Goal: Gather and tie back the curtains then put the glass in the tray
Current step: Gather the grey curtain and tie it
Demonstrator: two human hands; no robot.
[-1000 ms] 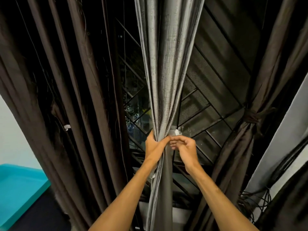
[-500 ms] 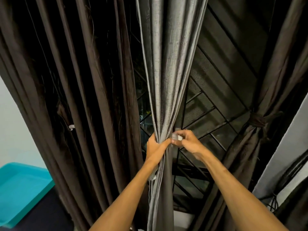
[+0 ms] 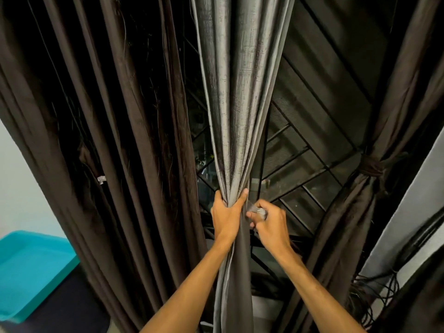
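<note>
Change: the right hand (image 3: 272, 227) has dropped slightly and rolled its knuckles outward since half a second ago; the left hand (image 3: 227, 218) has kept the same grip at the same height.
Left hand: wrapped tightly round the grey curtain (image 3: 240, 104) at centre frame, thumb on one side and fingers on the other. It pinches the folds into a narrow waist, evidently so that a tie can go round.
Right hand: fingers curled, pinching a small pale strip (image 3: 260, 210) just beside the gathered waist. What the strip is cannot be told; judged to be the tie-back end.
Grey curtain: fans wide above the grip and hangs as a slim column below it, between the forearms.
Right curtain: the brown curtain (image 3: 355, 212) at right of frame is already cinched by a dark band (image 3: 371, 165).
Left curtain: the brown drape (image 3: 108, 140) at left hangs loose, untied.
Tray: teal tray (image 3: 31, 267) at lower left, well apart from both hands.
Glass: not identifiable with certainty in this view.
Stage: judged mid-tying of the centre curtain; the glass step is not yet begun.
Risk: if the left grip slackens before the strip is secured, the folds will likely spread.
</note>
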